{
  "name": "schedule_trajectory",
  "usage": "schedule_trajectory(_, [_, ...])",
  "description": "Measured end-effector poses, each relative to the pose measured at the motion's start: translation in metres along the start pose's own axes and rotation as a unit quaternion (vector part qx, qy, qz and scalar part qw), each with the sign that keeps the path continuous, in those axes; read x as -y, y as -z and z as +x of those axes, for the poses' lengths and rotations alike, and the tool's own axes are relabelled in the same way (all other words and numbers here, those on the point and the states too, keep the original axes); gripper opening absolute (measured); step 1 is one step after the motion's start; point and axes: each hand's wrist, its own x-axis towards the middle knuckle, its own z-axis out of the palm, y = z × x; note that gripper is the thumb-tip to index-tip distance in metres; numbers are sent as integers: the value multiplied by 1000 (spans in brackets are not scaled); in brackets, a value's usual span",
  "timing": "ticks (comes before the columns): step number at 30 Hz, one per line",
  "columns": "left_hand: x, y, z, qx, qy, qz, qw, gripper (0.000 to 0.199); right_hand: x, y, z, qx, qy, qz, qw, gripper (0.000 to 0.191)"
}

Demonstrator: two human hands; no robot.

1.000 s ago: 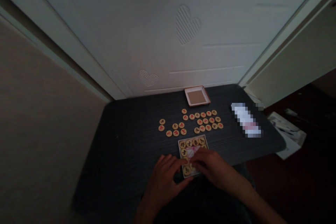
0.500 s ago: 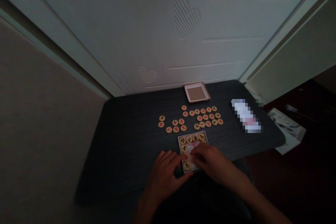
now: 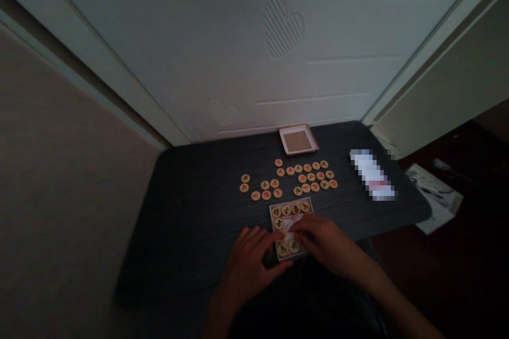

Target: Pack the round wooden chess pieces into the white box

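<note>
A shallow, white-rimmed box [image 3: 272,221] lies at the front of the table, with round wooden Chinese chess pieces [image 3: 286,210] along its back and left sides. A piece [image 3: 294,246] sits in its front row beside another piece [image 3: 282,249]. My left hand [image 3: 248,259] holds the box at its left front corner, the index finger reaching over the left side and the thumb at the front edge. Over the box's right half, my right hand [image 3: 320,235] has its fingers bent together inside; whatever they pinch is hidden. That hand covers the box's right side.
More Chinese chess pieces [image 3: 310,177] lie face up in loose rows behind the box. An empty box lid [image 3: 298,141] stands against the white door panel [image 3: 238,37]. A blurred-out flat object [image 3: 373,175] lies on the right of the dark table [image 3: 186,233].
My right hand has shifted slightly, up off the box's front row, and a piece now shows there beside the corner one. My left hand stays about the same.
</note>
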Motion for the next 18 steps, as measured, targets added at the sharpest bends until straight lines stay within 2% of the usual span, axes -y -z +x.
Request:
schedule_trajectory(4, [0,3,0,-3,10,-26,1000,55,0,14,-3,-34,-13,-7,999,20])
schedule_trajectory(7, [2,4,0,-7,31,-73,997,46,-10,26,-8,-82,-24,-10,996,23])
schedule_trajectory(12, [7,9,6,-65,78,-148,984,24,-48,38,-13,-203,-75,11,976,31])
schedule_trajectory(15, [7,21,21,-87,70,-135,985,20,-72,39,-13,-271,-108,47,955,38])
schedule_trajectory(18, [4,36,45,-90,57,-103,989,20,-86,37,-13,-308,-122,68,941,42])
